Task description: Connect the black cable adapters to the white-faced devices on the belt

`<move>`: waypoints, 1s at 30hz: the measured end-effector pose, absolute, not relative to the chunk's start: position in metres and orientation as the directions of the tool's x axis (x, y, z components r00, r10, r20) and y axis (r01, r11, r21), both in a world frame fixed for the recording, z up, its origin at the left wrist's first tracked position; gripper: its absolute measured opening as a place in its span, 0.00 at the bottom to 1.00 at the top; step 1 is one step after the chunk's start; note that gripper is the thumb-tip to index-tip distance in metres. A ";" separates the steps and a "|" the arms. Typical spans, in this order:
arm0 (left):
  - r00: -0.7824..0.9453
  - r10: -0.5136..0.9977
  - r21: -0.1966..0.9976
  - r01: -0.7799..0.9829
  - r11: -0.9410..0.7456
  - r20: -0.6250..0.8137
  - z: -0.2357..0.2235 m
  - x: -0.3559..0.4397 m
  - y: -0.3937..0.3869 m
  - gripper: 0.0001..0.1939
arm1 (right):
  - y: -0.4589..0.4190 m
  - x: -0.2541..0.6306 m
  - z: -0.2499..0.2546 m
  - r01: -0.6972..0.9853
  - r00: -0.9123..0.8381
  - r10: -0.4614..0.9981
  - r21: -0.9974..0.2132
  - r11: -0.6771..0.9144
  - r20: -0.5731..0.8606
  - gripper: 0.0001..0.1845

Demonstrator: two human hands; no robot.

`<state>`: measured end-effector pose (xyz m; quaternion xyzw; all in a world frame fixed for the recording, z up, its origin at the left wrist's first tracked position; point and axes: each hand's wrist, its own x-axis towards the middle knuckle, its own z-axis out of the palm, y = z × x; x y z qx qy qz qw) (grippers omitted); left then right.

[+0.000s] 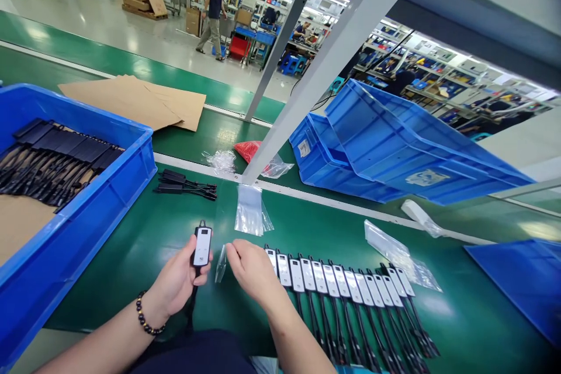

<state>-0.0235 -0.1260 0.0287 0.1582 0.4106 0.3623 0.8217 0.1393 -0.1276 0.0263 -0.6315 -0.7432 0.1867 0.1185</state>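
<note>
Toward eight o'clock on the green table [118, 280], I hold a white-faced device [202, 247] upright in my left hand [177, 280], thumb on one side and curled fingers on the other, its small dark window at the top and its black cable hanging below. A beaded bracelet [148, 317] circles that wrist. Near seven o'clock, my right hand [253, 269] pinches a small clear plastic piece [221, 264] between thumb and bent fingers, just beside the device but apart from it.

Around five o'clock, a row of similar devices [329, 279] lies side by side, cables trailing toward me. Between seven and eight, beyond my hands, rests a stack of clear bags [249, 210]. At nine o'clock I see a few loose black units [175, 182], next to a blue bin [109, 225] holding many more, laid over cardboard. Just up toward ten, a red bag [246, 150] sits behind the white post [326, 64]. Near three o'clock stand large blue crates [372, 155]; at eleven, a person [214, 6] is on the floor beyond.
</note>
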 end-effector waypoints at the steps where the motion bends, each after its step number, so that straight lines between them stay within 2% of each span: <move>1: 0.392 0.729 0.556 -0.474 0.683 -0.561 0.029 -0.027 -0.125 0.22 | -0.123 0.137 0.018 0.942 -0.171 0.981 -0.308 0.134 -0.096 0.20; 2: 0.386 0.735 0.558 -0.481 0.676 -0.558 0.029 -0.031 -0.124 0.21 | -0.118 0.136 0.009 0.968 -0.166 0.977 -0.209 0.136 -0.133 0.19; 4: 0.375 0.748 0.568 -0.490 0.661 -0.548 0.029 -0.037 -0.124 0.21 | -0.111 0.133 -0.009 0.986 -0.141 0.974 -0.118 0.121 -0.175 0.17; 8: 0.374 0.755 0.560 -0.511 0.652 -0.538 0.028 -0.043 -0.126 0.21 | -0.112 0.138 -0.016 0.990 -0.059 0.988 -0.132 0.040 -0.140 0.16; 9: 0.378 0.757 0.554 -0.521 0.649 -0.533 0.028 -0.043 -0.126 0.22 | -0.116 0.140 -0.011 0.983 -0.031 0.994 -0.181 0.012 -0.105 0.16; 11: 0.383 0.765 0.536 -0.551 0.639 -0.518 0.028 -0.041 -0.126 0.23 | -0.128 0.141 0.005 0.935 -0.010 0.998 -0.354 -0.011 -0.055 0.16; 14: 0.380 0.777 0.496 -0.609 0.619 -0.503 0.030 -0.031 -0.124 0.23 | -0.153 0.133 0.027 0.769 -0.163 0.980 -0.636 0.056 -0.110 0.15; 16: 0.396 0.766 0.460 -0.628 0.628 -0.506 0.031 -0.019 -0.122 0.22 | -0.171 0.126 0.031 0.674 -0.277 0.951 -0.733 0.091 -0.137 0.12; 18: 0.445 0.731 0.420 -0.611 0.670 -0.518 0.030 -0.004 -0.122 0.23 | -0.185 0.123 0.028 0.655 -0.277 0.954 -0.749 0.100 -0.115 0.11; 21: 0.567 0.636 0.369 -0.522 0.769 -0.524 0.026 0.019 -0.127 0.26 | -0.199 0.134 0.016 0.693 -0.145 0.982 -0.721 0.015 -0.119 0.11; 23: 0.635 0.572 0.353 -0.449 0.821 -0.519 0.023 0.029 -0.133 0.29 | -0.203 0.150 0.009 0.729 -0.058 0.980 -0.679 -0.087 -0.188 0.12; 27: 0.626 0.490 0.390 -0.303 0.870 -0.607 0.016 0.033 -0.145 0.36 | -0.208 0.181 -0.006 0.872 0.068 0.951 -0.446 -0.204 -0.303 0.13; 30: 0.557 0.575 0.518 -0.277 0.809 -0.600 0.013 0.020 -0.140 0.32 | -0.212 0.190 -0.017 0.940 0.115 0.940 -0.270 -0.208 -0.322 0.13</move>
